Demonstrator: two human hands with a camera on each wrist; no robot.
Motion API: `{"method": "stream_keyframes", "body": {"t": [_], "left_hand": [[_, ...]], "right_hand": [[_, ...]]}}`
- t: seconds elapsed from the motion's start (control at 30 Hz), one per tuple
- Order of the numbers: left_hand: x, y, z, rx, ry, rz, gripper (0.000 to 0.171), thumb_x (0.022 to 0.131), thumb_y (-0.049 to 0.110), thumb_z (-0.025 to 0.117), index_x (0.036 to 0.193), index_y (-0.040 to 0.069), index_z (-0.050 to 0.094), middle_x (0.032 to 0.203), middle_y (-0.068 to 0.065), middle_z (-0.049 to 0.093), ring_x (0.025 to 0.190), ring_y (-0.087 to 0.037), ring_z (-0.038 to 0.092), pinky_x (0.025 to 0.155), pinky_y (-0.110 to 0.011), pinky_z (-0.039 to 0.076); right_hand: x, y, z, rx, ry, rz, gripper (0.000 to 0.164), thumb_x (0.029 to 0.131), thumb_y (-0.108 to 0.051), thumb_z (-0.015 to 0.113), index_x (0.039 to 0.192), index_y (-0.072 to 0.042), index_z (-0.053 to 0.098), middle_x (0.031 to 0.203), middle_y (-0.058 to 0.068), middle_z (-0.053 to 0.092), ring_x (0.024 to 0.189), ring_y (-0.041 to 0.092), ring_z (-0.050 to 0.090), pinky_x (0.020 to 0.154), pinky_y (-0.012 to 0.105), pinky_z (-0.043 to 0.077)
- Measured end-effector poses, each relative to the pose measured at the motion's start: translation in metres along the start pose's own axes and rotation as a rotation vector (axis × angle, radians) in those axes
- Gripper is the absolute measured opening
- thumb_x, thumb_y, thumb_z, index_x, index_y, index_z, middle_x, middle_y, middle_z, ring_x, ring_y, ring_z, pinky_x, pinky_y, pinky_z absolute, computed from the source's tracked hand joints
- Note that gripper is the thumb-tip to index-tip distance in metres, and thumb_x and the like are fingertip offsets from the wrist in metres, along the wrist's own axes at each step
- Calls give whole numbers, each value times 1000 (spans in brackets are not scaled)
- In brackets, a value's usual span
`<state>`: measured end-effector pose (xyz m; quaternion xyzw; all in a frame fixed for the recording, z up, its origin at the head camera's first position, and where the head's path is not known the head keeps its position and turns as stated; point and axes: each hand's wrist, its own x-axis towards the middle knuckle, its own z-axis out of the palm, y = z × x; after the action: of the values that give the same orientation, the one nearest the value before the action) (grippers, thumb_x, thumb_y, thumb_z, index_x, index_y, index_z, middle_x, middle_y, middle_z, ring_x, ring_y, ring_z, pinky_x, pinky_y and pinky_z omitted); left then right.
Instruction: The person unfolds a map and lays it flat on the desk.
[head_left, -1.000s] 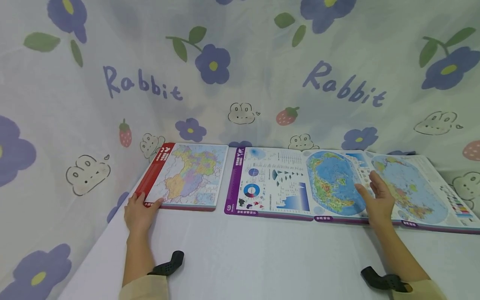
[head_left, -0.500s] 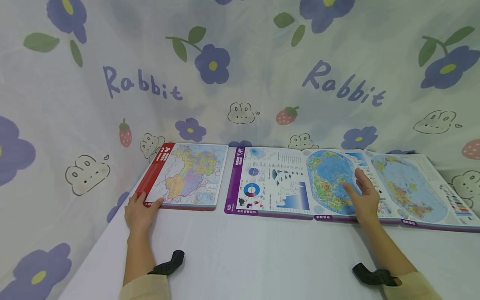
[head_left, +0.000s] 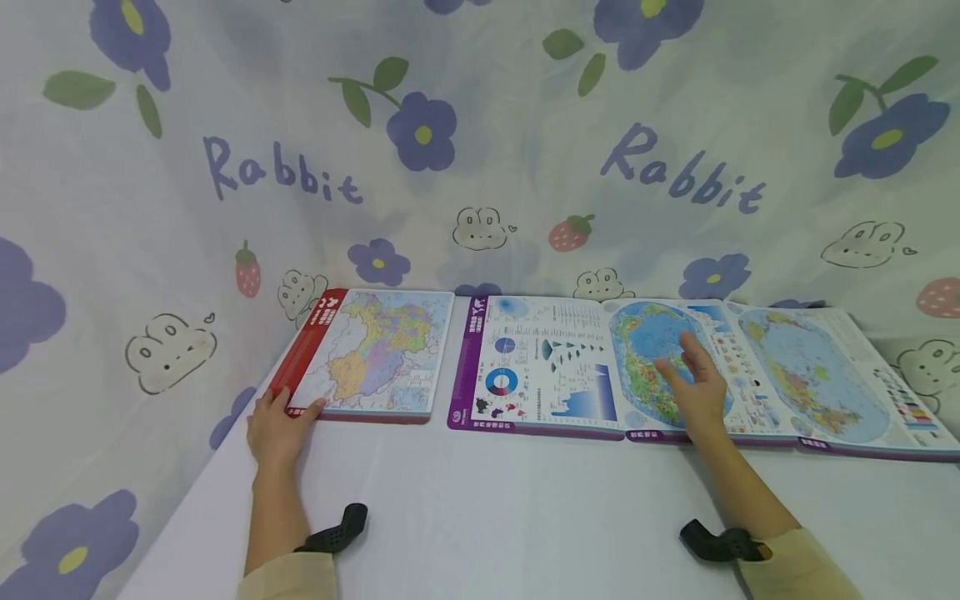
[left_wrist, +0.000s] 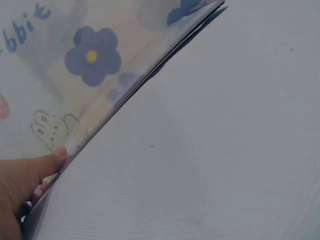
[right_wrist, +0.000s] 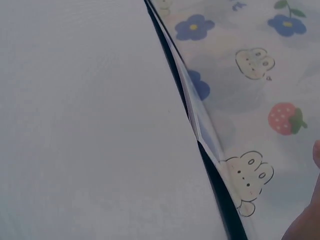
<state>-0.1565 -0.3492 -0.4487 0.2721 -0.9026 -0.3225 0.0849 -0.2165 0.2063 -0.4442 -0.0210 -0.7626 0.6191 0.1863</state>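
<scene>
A red-edged folded map (head_left: 382,350) with a coloured country map lies flat at the left of the white table. My left hand (head_left: 279,437) rests on its near left corner, fingertips on the red strip and thumb at the near edge. In the left wrist view only part of the left hand (left_wrist: 25,185) shows. To the right a purple-edged fold-out map (head_left: 570,333) lies spread in several panels, with charts and world maps. My right hand (head_left: 703,400) is held over its blue world map panel, thumb and fingers apart, holding nothing.
White table surface (head_left: 525,517) stretches in front of both maps. A curtain (head_left: 525,167) printed with flowers, rabbits and strawberries hangs right behind them and along the left side. Black wrist straps with camera arms (head_left: 337,529) sit at both wrists.
My right hand has moved left across the fold-out map, from between the two world maps to over the blue one. My left hand stays at the red-edged map's corner.
</scene>
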Motion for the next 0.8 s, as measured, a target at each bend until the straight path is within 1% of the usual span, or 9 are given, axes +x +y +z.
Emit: {"method": "stream_keyframes", "body": {"t": [0.2,0.23,0.33,0.43,0.5,0.6,0.7,0.8], "left_hand": [[-2,-1,1,-5,0,-8,85,86,35,63,150,4,16,153,-28,11,137,-54,5,103,-73,17],[-2,-1,1,-5,-1,-9,84,87,35,63,150,4,16,153,-28,11,137,-53,6,103,-73,17],[-2,-1,1,-4,-1,-7,83,87,36,62,150,4,17,152,-28,12,137,-53,7,103,-72,18],[-2,0,1,-5,2,-5,83,87,36,62,149,3,17,152,-28,12,137,-53,8,103,-72,18],[-2,0,0,-6,5,-3,83,87,36,62,149,4,18,153,-28,12,137,-53,7,103,-73,18],[-2,0,-1,-6,3,4,83,87,37,61,149,3,18,153,-28,11,137,-54,7,104,-73,16],[-3,0,-1,-8,2,7,83,88,37,61,149,3,18,152,-28,11,137,-53,7,104,-72,16],[-2,0,-1,-11,1,8,83,88,36,61,149,2,18,152,-29,11,137,-53,7,104,-72,16]], "right_hand": [[0,0,13,7,-6,-37,57,88,-12,67,140,-6,44,147,8,41,133,16,42,107,22,35],[-1,-1,15,19,-8,-40,57,88,-12,67,140,-5,44,147,9,41,133,16,42,108,23,36],[-2,-3,21,39,-37,-13,60,88,-14,67,142,-4,41,149,7,38,135,18,38,110,27,33],[-5,-8,29,93,-81,23,62,89,-15,67,143,-4,38,151,7,34,138,23,34,113,35,30],[-7,-10,36,111,-112,40,63,89,-17,66,144,-5,38,152,6,33,138,25,33,113,37,29],[-9,-13,46,128,-137,30,61,89,-17,66,143,-6,39,151,7,34,137,26,34,113,37,30],[-11,-14,57,110,-152,5,61,89,-20,67,142,-7,41,150,6,36,137,24,35,111,36,32],[-14,-14,69,98,-174,-12,61,88,-21,68,142,-9,42,150,5,37,137,23,36,112,37,31]]}}
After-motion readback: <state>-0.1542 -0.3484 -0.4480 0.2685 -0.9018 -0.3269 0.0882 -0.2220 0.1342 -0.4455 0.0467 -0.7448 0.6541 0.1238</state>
